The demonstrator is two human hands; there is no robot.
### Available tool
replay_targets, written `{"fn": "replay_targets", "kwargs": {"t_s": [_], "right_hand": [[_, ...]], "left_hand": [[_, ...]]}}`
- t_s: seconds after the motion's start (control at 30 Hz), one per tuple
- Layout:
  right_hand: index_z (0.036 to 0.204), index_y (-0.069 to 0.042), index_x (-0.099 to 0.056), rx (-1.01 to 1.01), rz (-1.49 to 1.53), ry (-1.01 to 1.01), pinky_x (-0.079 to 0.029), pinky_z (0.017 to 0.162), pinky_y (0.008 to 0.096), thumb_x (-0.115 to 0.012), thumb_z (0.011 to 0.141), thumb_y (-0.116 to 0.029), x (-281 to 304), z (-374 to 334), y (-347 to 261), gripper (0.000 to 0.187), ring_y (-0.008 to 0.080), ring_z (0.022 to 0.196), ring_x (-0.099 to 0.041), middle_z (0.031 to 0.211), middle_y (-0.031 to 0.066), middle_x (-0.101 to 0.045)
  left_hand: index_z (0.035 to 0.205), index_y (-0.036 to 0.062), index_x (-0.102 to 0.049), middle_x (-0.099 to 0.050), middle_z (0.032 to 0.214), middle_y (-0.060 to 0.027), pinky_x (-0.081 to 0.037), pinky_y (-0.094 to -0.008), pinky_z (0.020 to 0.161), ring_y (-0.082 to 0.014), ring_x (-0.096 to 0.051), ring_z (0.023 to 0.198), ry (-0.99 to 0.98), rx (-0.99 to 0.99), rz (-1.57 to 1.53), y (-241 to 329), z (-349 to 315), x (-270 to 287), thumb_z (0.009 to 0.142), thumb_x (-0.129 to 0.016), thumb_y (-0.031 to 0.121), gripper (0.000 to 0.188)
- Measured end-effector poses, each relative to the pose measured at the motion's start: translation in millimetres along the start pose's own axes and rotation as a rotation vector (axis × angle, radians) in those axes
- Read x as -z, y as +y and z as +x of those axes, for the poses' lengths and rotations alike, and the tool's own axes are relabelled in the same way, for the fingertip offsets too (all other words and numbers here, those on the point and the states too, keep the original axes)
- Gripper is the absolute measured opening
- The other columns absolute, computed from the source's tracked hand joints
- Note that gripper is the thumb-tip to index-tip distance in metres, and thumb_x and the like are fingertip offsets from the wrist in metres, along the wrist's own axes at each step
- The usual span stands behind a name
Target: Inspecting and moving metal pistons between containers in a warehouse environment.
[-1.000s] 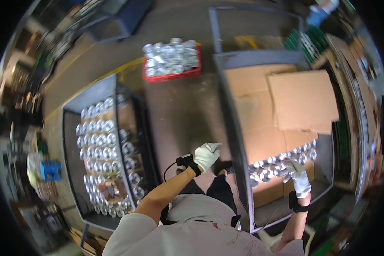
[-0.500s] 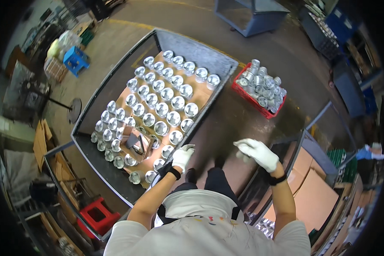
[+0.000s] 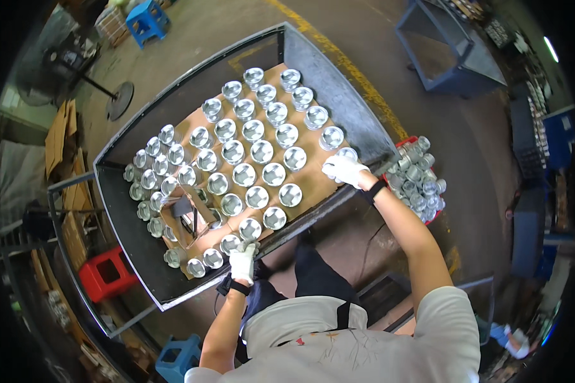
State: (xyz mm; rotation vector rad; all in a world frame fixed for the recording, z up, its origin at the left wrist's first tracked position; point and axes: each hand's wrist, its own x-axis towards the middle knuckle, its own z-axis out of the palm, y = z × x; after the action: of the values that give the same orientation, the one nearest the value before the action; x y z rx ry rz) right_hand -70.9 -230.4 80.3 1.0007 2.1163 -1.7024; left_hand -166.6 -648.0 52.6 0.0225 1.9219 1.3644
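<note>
Many shiny silver cylinder-shaped metal parts (image 3: 262, 152) stand upright in rows on brown cardboard (image 3: 313, 185) inside a grey metal cart (image 3: 377, 137). My gloved right hand (image 3: 344, 170) reaches over the near rim at the cart's right end. Its fingers are closed on a silver cylinder (image 3: 347, 154), which the glove partly covers. At the near side, my gloved left hand (image 3: 242, 263) lies on the cart's rim with bent fingers, close beside another cylinder (image 3: 230, 244). A small open cardboard box (image 3: 188, 217) with dark objects in it sits among the parts.
A red crate (image 3: 432, 217) heaped with more silver cylinders stands right of the cart. Another blue-grey cart (image 3: 453, 70) is at the far right. Red (image 3: 105, 274) and blue (image 3: 179, 360) stools stand at the lower left, and a pole stand (image 3: 120, 101) at the far left.
My right hand has moved up and left from beside the cart to a cylinder at its right end. My left hand has shifted slightly down-left onto the rim. The whole view has turned.
</note>
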Motion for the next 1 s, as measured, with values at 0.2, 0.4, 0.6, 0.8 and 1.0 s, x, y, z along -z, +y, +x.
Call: {"fn": "replay_targets", "kwargs": {"t_s": [0.2,0.4,0.6,0.8,1.0], "right_hand": [[0.097,-0.004,-0.071,0.195,-1.064,-0.080,-0.052,0.079,0.0458,-0.058,0.087,-0.025,-43,127,-14,0.026,0.0363,0.085,-0.068,0.096,0.0202,-0.071],[0.130,-0.004,-0.056,-0.196,-0.318,0.315,-0.048,0.096,0.0382,-0.037,0.102,-0.032,-105,212,80,0.044,0.0275,0.121,-0.059,0.133,0.0180,-0.059],[0.112,-0.012,-0.069,0.288,-1.425,-0.222,-0.039,0.104,0.0449,-0.052,0.092,-0.028,-84,177,15,0.031,0.0304,0.111,-0.064,0.118,0.0138,-0.068],[0.110,-0.006,-0.067,0.620,-0.686,-0.372,-0.051,0.083,0.0407,-0.059,0.087,-0.011,13,125,12,0.025,0.0276,0.090,-0.067,0.097,0.0136,-0.071],[0.122,-0.004,-0.060,0.295,0.565,-0.344,-0.049,0.089,0.0278,-0.056,0.097,-0.016,31,45,-31,0.028,0.0146,0.103,-0.059,0.116,0.0064,-0.064]], "left_hand": [[0.120,-0.0013,-0.065,-0.071,0.102,-0.0113,-0.052,-0.0266,0.080,-0.0128,-0.064,0.083,0.164,0.157,-0.205,29,-25,-24,0.096,-0.055,0.011,0.029],[0.123,-0.0010,-0.063,-0.071,0.104,-0.0117,-0.054,-0.0293,0.081,-0.0145,-0.067,0.085,0.306,0.163,-0.234,17,-63,-20,0.096,-0.053,0.010,0.031],[0.120,-0.0014,-0.064,-0.070,0.097,-0.0093,-0.055,-0.0271,0.076,-0.0143,-0.067,0.081,0.476,0.198,-0.339,4,-92,-15,0.095,-0.054,0.010,0.029],[0.120,-0.0016,-0.064,-0.071,0.101,-0.0110,-0.052,-0.0250,0.077,-0.0130,-0.064,0.082,0.359,0.086,-0.440,62,-68,-29,0.095,-0.053,0.012,0.030],[0.118,-0.0017,-0.064,-0.071,0.105,-0.0110,-0.053,-0.0276,0.081,-0.0154,-0.067,0.091,0.137,-0.035,-0.503,99,-35,-49,0.096,-0.051,0.009,0.028]]}}
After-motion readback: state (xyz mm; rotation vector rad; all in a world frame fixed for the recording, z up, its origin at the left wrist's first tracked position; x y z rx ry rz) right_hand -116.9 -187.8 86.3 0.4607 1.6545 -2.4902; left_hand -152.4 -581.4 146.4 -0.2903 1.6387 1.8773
